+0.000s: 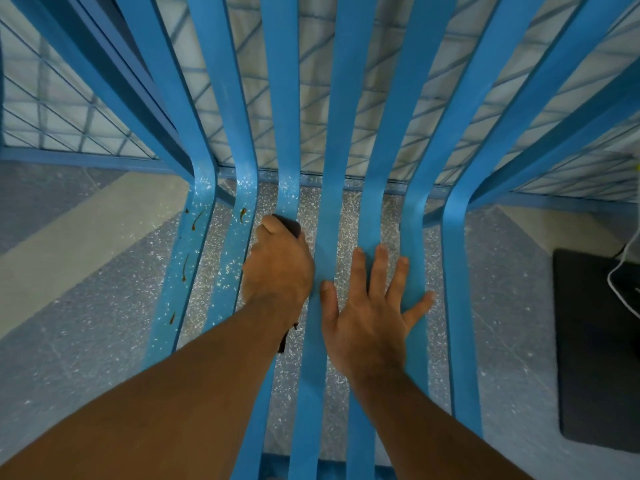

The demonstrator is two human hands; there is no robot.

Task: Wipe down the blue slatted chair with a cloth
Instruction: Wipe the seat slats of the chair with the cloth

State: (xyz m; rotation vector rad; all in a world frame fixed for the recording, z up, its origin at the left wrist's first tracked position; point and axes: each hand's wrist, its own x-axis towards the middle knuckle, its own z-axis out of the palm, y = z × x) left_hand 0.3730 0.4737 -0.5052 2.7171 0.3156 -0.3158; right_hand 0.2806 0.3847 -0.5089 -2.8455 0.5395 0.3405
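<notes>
Head view: two hands are resting on the seat of the blue slatted chair (332, 133), and one is holding a dark cloth (290, 226).
The chair is filling the middle of the frame, its slats running from the backrest down into the seat. The left hand (278, 268) is curling tightly round the cloth and pressing it onto the third seat slat from the chair's left edge, just below the bend. A scrap of cloth is poking out under the wrist. The right hand (367, 317) is lying flat, fingers spread wide and gripping nothing, across the slats right of the chair's centre. Brown streaks (195, 221) and white specks are showing on the two leftmost slats. A dark mat (595, 341) with a white cable (620, 282) is lying on the floor right of the chair. A blue wire mesh (69, 109) is standing behind it.
</notes>
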